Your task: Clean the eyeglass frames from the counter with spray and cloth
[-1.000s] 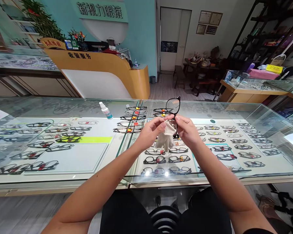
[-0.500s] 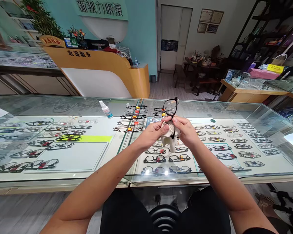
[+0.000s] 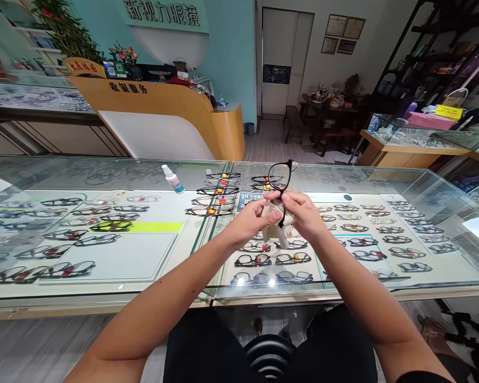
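Near the middle of the frame, above the glass counter [image 3: 104,290], both hands meet. Left hand [image 3: 250,219] pinches a pale cloth [image 3: 272,226] against black glasses [image 3: 280,180]; right hand [image 3: 304,214] grips the frame. A spray bottle [image 3: 173,180] stands further left.

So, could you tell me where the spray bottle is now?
The spray bottle sits on the glass counter, left of centre in the head view, just left of the tagged frames, beyond the left hand.
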`<state>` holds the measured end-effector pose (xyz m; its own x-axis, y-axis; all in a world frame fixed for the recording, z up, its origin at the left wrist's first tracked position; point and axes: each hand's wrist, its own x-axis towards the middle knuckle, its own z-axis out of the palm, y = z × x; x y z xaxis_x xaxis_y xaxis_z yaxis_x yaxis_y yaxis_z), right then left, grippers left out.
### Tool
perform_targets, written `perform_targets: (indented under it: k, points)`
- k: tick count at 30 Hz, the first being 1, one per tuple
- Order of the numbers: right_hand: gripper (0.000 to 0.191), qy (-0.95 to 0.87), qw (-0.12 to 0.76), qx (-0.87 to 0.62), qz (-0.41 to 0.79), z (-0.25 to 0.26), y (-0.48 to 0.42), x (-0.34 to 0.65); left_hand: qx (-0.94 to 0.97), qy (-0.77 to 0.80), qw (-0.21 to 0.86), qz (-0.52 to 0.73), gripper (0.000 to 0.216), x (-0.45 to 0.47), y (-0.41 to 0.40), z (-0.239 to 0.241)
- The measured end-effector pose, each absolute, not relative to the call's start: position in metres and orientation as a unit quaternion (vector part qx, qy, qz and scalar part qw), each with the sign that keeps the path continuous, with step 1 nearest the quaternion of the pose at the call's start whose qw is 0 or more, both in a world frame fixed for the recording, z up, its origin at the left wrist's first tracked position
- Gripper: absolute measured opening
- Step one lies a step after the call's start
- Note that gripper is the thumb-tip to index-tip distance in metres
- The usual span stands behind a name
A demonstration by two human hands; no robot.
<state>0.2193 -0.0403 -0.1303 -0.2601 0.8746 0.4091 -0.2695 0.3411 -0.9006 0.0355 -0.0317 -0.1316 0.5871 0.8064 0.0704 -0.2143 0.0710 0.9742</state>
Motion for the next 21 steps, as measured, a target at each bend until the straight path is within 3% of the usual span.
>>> perform_targets:
  k: [21]
  points:
    - [0.033, -0.606, 0.554, -0.255, 0.51, -0.1382, -0.038, 0.2184, 0.61, 0.334, 0.604, 0.39, 0.065, 0.0407, -0.0383, -0.1286]
